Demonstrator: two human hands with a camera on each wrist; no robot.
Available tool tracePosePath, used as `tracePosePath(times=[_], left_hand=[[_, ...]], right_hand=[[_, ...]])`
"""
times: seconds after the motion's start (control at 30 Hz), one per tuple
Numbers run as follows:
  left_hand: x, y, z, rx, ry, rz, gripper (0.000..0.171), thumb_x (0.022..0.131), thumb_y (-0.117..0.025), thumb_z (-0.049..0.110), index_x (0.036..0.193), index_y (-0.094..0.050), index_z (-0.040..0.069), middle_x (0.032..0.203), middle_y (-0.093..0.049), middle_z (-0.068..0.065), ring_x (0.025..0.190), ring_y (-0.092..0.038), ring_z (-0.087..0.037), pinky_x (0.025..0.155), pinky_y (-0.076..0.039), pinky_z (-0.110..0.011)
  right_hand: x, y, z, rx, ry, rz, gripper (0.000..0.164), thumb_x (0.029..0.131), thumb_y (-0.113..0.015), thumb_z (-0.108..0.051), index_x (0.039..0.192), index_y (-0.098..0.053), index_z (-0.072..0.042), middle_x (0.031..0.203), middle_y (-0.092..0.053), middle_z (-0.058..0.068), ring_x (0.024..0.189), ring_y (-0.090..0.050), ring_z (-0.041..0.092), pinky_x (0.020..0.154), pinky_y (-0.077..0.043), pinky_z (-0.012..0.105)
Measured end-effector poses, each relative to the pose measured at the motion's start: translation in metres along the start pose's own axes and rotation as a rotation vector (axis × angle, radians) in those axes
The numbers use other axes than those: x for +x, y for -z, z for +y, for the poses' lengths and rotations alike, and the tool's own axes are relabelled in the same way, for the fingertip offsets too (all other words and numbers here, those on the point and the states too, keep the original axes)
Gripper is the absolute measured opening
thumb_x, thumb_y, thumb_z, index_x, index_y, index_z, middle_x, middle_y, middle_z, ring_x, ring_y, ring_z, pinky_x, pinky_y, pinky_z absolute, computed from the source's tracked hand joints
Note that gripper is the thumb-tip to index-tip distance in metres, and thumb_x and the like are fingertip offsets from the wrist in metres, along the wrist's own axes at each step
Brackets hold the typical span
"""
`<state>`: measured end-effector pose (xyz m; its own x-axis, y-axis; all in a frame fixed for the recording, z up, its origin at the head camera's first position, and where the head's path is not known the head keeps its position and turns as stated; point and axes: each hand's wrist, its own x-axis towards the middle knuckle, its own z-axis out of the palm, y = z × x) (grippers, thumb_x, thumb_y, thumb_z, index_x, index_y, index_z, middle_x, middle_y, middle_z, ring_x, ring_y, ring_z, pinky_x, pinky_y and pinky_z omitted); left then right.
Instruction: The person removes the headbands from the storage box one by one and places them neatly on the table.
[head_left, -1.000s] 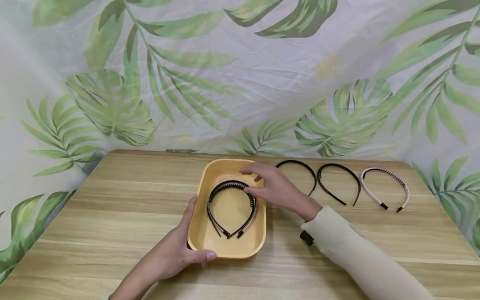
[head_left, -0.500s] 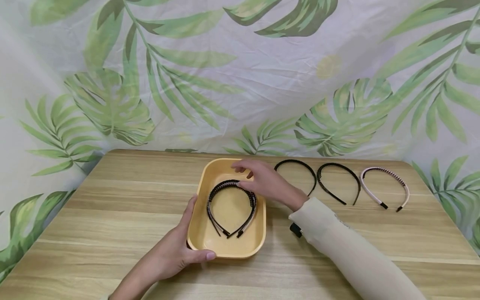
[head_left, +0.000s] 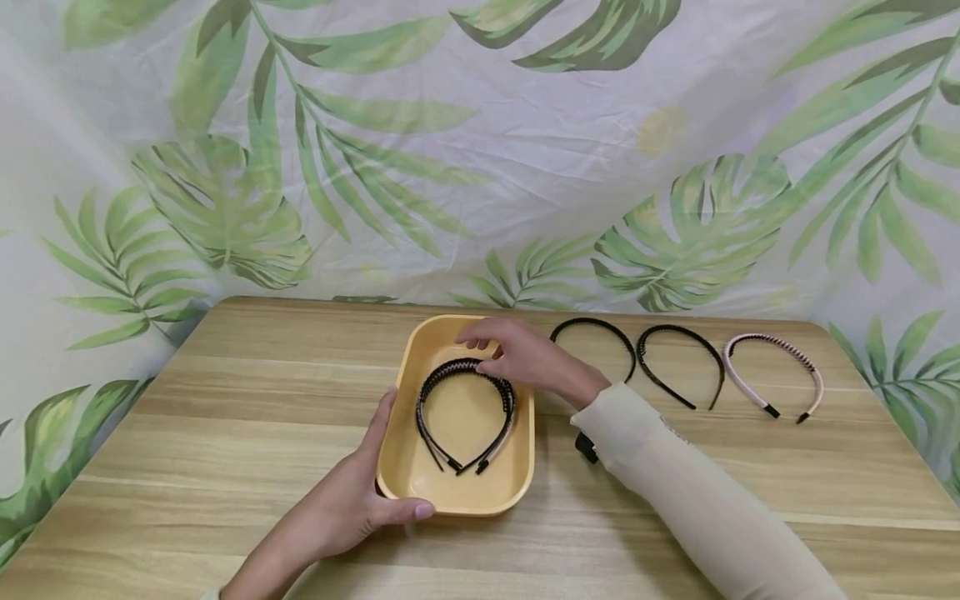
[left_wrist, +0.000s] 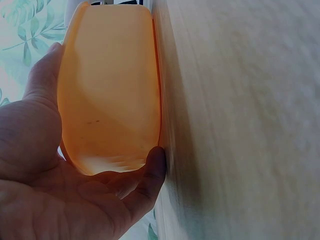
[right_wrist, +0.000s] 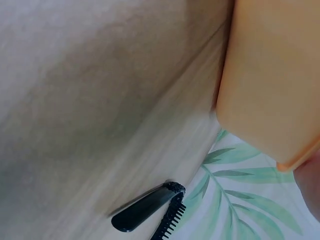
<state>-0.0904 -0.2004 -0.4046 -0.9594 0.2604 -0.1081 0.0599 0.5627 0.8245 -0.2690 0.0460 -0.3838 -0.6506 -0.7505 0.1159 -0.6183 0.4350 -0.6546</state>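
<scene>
A yellow plastic box (head_left: 463, 421) stands on the table with several headbands (head_left: 429, 385), mostly black, nested together inside. My left hand (head_left: 337, 512) grips the box's near left corner, thumb on the near side, fingers along the left wall; the left wrist view shows this hand (left_wrist: 85, 195) curled round the box (left_wrist: 110, 85). Over the box's far right rim reaches my right hand (head_left: 525, 354), fingers apart from the thumb, the thumb at the top of the nested headbands. Whether it touches them I cannot tell. The right wrist view shows only its edge (right_wrist: 308, 185), beside the box wall (right_wrist: 270, 75).
To the right of the box lie a black headband (head_left: 592, 322), a second black headband (head_left: 678, 330) and a pink-and-black headband (head_left: 812, 371) in a row on the wooden table (head_left: 285, 375). A leaf-print cloth (head_left: 540, 167) hangs behind the table.
My right hand has shifted left and slightly away from me over the box. The left hand, the box and the headbands stay in place.
</scene>
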Motion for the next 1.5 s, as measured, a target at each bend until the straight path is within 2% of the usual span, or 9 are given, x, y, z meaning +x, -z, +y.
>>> tracePosePath(times=[0.1, 0.43, 0.57, 0.8, 1.13, 1.5], left_hand=[[0.000, 0.001, 0.000, -0.008, -0.008, -0.001, 0.137, 0.078, -0.092, 0.043, 0.169, 0.009, 0.026, 0.174, -0.019, -0.018, 0.141, -0.049, -0.030, 0.108, -0.035, -0.012], [0.000, 0.000, 0.000, -0.011, 0.000, 0.000, 0.137, 0.078, -0.092, 0.043, 0.169, 0.009, 0.028, 0.174, -0.020, -0.017, 0.139, -0.051, -0.028, 0.107, -0.034, -0.011], [0.000, 0.000, 0.001, -0.005, -0.008, 0.002, 0.136, 0.078, -0.092, 0.044, 0.169, 0.007, 0.026, 0.173, -0.022, -0.017, 0.136, -0.053, -0.027, 0.107, -0.035, -0.012], [0.000, 0.002, 0.001, -0.019, -0.036, -0.003, 0.136, 0.079, -0.092, 0.040, 0.169, 0.008, 0.023, 0.174, -0.020, -0.019, 0.136, -0.053, -0.028, 0.106, -0.037, -0.012], [0.001, 0.002, 0.001, -0.013, -0.033, -0.007, 0.137, 0.080, -0.093, 0.036, 0.169, 0.009, 0.021, 0.173, -0.019, -0.022, 0.136, -0.053, -0.029, 0.108, -0.039, -0.016], [0.001, 0.003, 0.002, -0.018, -0.020, -0.014, 0.137, 0.079, -0.093, 0.036, 0.169, 0.010, 0.022, 0.173, -0.021, -0.022, 0.134, -0.055, -0.028, 0.106, -0.039, -0.015]], right_hand=[[0.003, 0.000, 0.001, -0.007, -0.012, -0.016, 0.042, 0.097, -0.070, 0.001, 0.139, -0.065, -0.003, 0.129, -0.070, 0.019, 0.118, -0.065, 0.033, 0.093, -0.059, 0.035], [0.014, -0.001, 0.004, -0.088, -0.003, -0.066, 0.035, 0.096, -0.070, 0.000, 0.130, -0.072, -0.005, 0.127, -0.073, 0.013, 0.108, -0.065, 0.025, 0.091, -0.054, 0.036], [0.017, -0.002, 0.004, -0.104, -0.020, -0.072, 0.034, 0.095, -0.071, 0.001, 0.127, -0.074, -0.006, 0.118, -0.074, 0.011, 0.103, -0.065, 0.022, 0.086, -0.053, 0.032], [0.018, -0.005, 0.005, -0.175, 0.008, -0.054, 0.032, 0.092, -0.072, 0.003, 0.122, -0.077, -0.008, 0.107, -0.076, 0.006, 0.094, -0.069, 0.018, 0.083, -0.054, 0.029], [0.018, -0.004, 0.005, -0.174, 0.000, -0.068, 0.031, 0.095, -0.069, 0.005, 0.121, -0.078, -0.009, 0.108, -0.076, 0.008, 0.093, -0.068, 0.017, 0.084, -0.055, 0.029], [0.017, -0.005, 0.006, -0.156, -0.003, -0.069, 0.033, 0.095, -0.065, 0.007, 0.120, -0.078, -0.009, 0.106, -0.074, 0.007, 0.092, -0.067, 0.016, 0.083, -0.054, 0.028]])
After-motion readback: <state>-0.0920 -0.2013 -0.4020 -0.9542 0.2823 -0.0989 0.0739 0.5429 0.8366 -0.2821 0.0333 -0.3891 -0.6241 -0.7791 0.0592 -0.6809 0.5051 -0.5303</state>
